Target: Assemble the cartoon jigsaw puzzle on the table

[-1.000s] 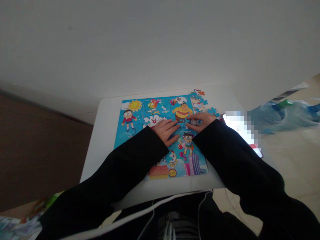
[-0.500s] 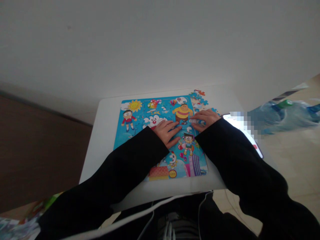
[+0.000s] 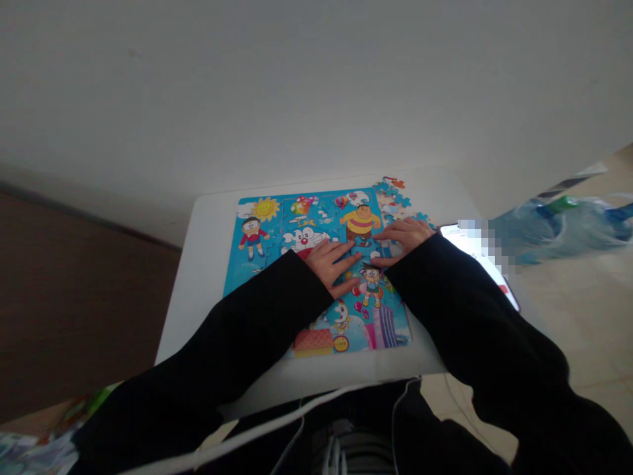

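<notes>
A blue cartoon jigsaw puzzle [image 3: 252,270] lies flat on a small white table, most of its picture joined up. My left hand [image 3: 329,265] rests across its middle, fingers spread and nothing held. At the puzzle's right side is my right hand [image 3: 403,239], thumb and forefinger apart with their tips on the picture, below the figure in a yellow striped top. A pale patch shows between these fingers; I cannot tell whether it is a loose piece. Loose puzzle pieces [image 3: 393,198] are heaped beyond my right hand, by the puzzle's upper right edge.
A phone with a lit screen [image 3: 475,257] lies at the right of the white table [image 3: 190,264], beside my right sleeve. The wall [image 3: 316,99] rises behind the table. Clear plastic bags [image 3: 578,231] are off to the right. A white cable [image 3: 277,425] runs across my lap.
My right thumb and forefinger have spread wider apart, the thumb shifting down and left on the puzzle. The left hand stays nearly in place.
</notes>
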Tool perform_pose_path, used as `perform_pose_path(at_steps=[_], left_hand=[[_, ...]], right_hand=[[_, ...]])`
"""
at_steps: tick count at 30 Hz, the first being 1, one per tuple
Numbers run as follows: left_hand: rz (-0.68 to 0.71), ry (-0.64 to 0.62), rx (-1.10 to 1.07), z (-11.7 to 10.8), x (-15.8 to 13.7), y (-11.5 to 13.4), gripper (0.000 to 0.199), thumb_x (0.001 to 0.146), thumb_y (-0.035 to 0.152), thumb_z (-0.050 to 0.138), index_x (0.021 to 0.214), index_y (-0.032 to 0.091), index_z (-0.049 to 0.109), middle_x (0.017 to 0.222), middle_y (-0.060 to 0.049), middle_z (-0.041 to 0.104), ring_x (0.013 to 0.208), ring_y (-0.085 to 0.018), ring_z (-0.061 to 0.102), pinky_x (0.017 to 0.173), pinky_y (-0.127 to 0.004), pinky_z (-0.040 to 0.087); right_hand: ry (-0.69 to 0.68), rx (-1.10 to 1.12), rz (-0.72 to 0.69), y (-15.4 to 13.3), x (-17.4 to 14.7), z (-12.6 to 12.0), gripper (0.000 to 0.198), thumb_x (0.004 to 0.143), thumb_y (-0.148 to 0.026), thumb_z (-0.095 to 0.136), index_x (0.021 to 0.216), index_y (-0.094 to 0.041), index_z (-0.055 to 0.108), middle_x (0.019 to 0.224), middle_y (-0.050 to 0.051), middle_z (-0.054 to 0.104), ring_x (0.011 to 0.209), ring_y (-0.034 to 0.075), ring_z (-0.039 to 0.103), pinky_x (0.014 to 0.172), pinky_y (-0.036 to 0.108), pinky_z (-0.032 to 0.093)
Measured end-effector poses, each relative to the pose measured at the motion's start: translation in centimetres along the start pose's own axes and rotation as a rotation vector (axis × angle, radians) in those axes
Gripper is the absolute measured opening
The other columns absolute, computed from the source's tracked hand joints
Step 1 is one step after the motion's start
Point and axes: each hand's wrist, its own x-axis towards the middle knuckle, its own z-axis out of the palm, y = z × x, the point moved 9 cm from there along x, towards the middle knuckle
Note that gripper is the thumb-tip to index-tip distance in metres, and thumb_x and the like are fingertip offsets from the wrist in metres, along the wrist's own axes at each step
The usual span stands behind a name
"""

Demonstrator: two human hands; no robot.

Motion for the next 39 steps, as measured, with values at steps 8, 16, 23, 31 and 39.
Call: perform_pose_path(at_steps=[8, 16, 23, 31, 39], left_hand=[[0.030, -0.082, -0.024, 0.2, 0.1, 0.4, 0.049, 0.082, 0.048, 0.045, 0.119, 0.016, 0.050, 0.125, -0.014, 0.050, 0.115, -0.026, 0.045, 0.097, -0.052, 0.031], [-0.001, -0.054, -0.029, -0.8, 0.4, 0.3, 0.042, 0.083, 0.042, 0.046, 0.114, 0.016, 0.054, 0.121, -0.012, 0.054, 0.112, -0.025, 0.049, 0.096, -0.051, 0.033], [-0.091, 0.139, 0.019, -2.9, 0.7, -0.7, 0.028, 0.081, 0.031, 0.047, 0.096, 0.014, 0.064, 0.099, -0.010, 0.066, 0.090, -0.020, 0.062, 0.085, -0.041, 0.047], [-0.079, 0.144, 0.022, -2.5, 0.7, -1.7, 0.024, 0.082, 0.021, 0.044, 0.089, 0.013, 0.066, 0.094, -0.009, 0.067, 0.080, -0.016, 0.064, 0.073, -0.030, 0.054], [-0.040, 0.152, 0.017, -2.5, 0.5, -1.8, 0.024, 0.084, 0.021, 0.043, 0.086, 0.013, 0.066, 0.090, -0.010, 0.067, 0.079, -0.016, 0.064, 0.070, -0.029, 0.055]], right_hand=[[0.001, -0.004, -0.058, 0.0, -0.1, -0.7, 0.038, 0.062, -0.054, 0.061, 0.087, -0.026, 0.067, 0.083, 0.002, 0.066, 0.079, 0.020, 0.055, 0.069, 0.033, 0.037], [0.035, 0.081, -0.034, 0.1, 0.1, -0.7, 0.038, 0.064, -0.051, 0.060, 0.090, -0.024, 0.067, 0.085, 0.003, 0.066, 0.078, 0.020, 0.056, 0.069, 0.033, 0.043], [0.109, 0.137, -0.045, -1.4, 0.8, 0.4, 0.038, 0.063, -0.048, 0.060, 0.086, -0.019, 0.069, 0.083, 0.007, 0.066, 0.076, 0.020, 0.058, 0.065, 0.032, 0.046], [0.154, 0.179, -0.049, -2.0, 1.0, 1.0, 0.034, 0.064, -0.045, 0.060, 0.084, -0.018, 0.069, 0.083, 0.007, 0.065, 0.074, 0.020, 0.057, 0.069, 0.034, 0.047], [0.200, 0.197, -0.095, -1.8, 0.6, 1.2, 0.032, 0.068, -0.045, 0.060, 0.085, -0.020, 0.069, 0.083, 0.007, 0.065, 0.074, 0.018, 0.058, 0.067, 0.032, 0.048]])
